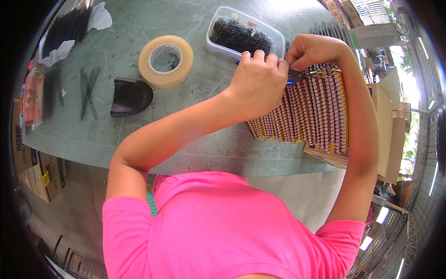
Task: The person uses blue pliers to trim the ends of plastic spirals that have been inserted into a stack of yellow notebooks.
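My left hand (258, 83) is closed around blue-handled pliers (291, 82), whose dark jaws point toward my right hand. Most of the tool is hidden by my fingers. My right hand (316, 49) curls in a pinch just beside the jaws, at the far end of a stack of spiral-bound notebooks (302, 111). What its fingertips hold is too small to make out. The notebooks lie with their rows of coils facing up, yellow edges showing between them. Just beyond my left hand stands a clear plastic tub (218, 49) holding many black spiral coils (241, 36).
A roll of clear tape (146, 69) and a black curved plastic piece (131, 96) lie left on the green table (200, 153). Loose black coils (88, 93) and a bundle of coils (67, 35) sit farther left. Cardboard boxes (383, 125) stand against the right edge.
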Demonstrator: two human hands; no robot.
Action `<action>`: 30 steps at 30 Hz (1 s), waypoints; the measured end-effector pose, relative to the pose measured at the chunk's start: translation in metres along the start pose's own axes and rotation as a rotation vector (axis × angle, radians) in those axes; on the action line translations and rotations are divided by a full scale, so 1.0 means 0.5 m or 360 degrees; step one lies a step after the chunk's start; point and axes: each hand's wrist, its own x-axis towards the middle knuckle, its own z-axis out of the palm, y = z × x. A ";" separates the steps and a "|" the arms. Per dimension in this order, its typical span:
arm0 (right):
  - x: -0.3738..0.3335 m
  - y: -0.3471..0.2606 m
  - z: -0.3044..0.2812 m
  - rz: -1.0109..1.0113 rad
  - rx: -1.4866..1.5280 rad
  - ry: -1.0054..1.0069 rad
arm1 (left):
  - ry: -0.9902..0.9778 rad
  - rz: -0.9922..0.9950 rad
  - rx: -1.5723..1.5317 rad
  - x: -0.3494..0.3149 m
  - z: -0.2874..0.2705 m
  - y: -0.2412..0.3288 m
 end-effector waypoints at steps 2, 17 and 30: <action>-0.001 -0.001 0.001 -0.0027 0.0038 0.0003 | -0.0091 -0.0014 -0.0053 0.001 0.003 -0.003; -0.001 0.001 0.001 0.0001 0.0011 -0.0004 | 0.0078 0.0037 -0.0107 0.001 -0.010 0.002; -0.006 0.003 0.002 -0.0037 0.0091 0.0005 | -0.0141 0.0005 -0.0279 0.003 0.003 -0.003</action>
